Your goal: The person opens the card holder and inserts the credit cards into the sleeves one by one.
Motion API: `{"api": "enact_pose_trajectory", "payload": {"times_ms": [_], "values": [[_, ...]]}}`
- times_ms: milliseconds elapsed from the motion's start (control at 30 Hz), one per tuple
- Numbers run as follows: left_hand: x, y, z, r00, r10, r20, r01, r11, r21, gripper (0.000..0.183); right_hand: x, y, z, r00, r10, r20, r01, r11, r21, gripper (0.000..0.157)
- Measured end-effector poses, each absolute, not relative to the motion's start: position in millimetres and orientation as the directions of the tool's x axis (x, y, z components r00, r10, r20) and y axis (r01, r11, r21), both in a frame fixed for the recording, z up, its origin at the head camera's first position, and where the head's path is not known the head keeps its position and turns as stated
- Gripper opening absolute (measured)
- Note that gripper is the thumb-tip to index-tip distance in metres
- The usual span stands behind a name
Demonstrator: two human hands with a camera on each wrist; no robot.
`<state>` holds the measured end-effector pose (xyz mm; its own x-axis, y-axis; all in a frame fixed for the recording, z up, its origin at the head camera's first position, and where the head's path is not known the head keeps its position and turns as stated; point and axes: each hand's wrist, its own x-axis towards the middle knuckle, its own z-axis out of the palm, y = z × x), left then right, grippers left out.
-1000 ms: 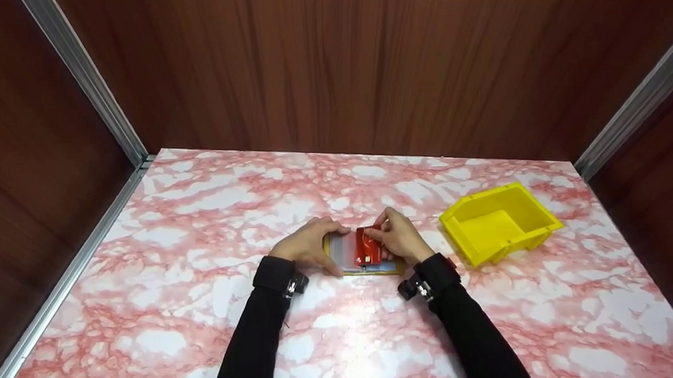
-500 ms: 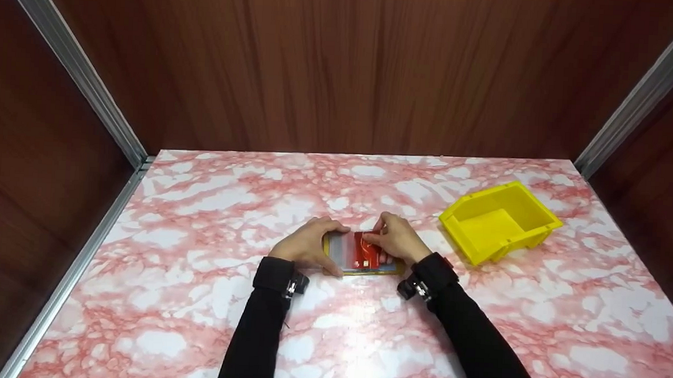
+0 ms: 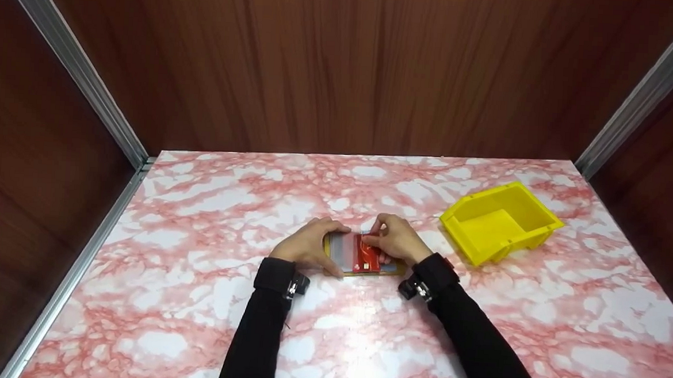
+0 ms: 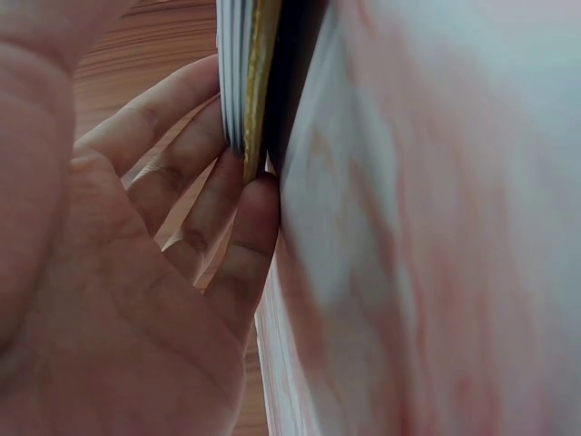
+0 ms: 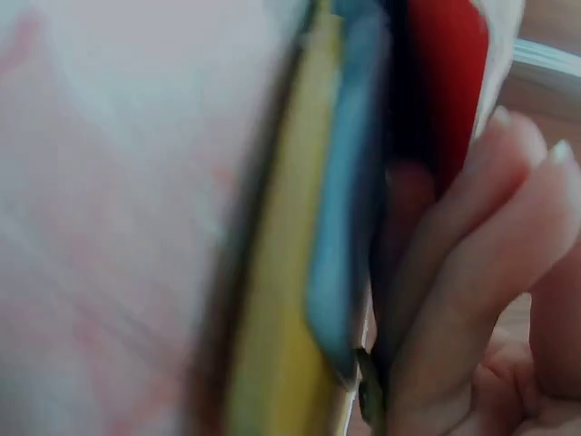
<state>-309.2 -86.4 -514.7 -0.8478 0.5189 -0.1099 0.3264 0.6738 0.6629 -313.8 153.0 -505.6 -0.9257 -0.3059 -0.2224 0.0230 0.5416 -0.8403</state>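
Note:
A card holder (image 3: 340, 252) with clear sleeves and a yellow edge lies opened out on the table. My left hand (image 3: 306, 244) grips its left end, thumb at the near edge and fingers at the far edge. In the left wrist view, fingertips touch the stacked sleeves (image 4: 233, 82) and yellow border. My right hand (image 3: 400, 241) pinches a red bank card (image 3: 369, 260) over the holder's right part, its chip towards me. The right wrist view is blurred; the red card (image 5: 449, 73) stands above the yellow edge (image 5: 281, 300) and a bluish layer. Whether the card sits inside a sleeve, I cannot tell.
A yellow plastic bin (image 3: 499, 223) stands at the right, beyond my right hand. The table (image 3: 203, 309) has a red and white marbled top. Brown wood-grain panels (image 3: 348, 68) with metal corner posts (image 3: 84, 66) close in the back and sides.
The red card has slid a little towards me, now reaching the holder's near edge. My right hand came down slightly with it; my left hand stayed in place.

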Motion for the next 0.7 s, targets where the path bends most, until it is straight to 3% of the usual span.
{"api": "enact_pose_trajectory", "payload": {"times_ms": [700], "values": [[-309, -87, -516, -0.843, 0.534, -0.069, 0.359, 0.653, 0.667, 0.094, -310, 139, -505, -0.947, -0.317, -0.053, -0.131, 0.533, -0.836, 0.02]]}}
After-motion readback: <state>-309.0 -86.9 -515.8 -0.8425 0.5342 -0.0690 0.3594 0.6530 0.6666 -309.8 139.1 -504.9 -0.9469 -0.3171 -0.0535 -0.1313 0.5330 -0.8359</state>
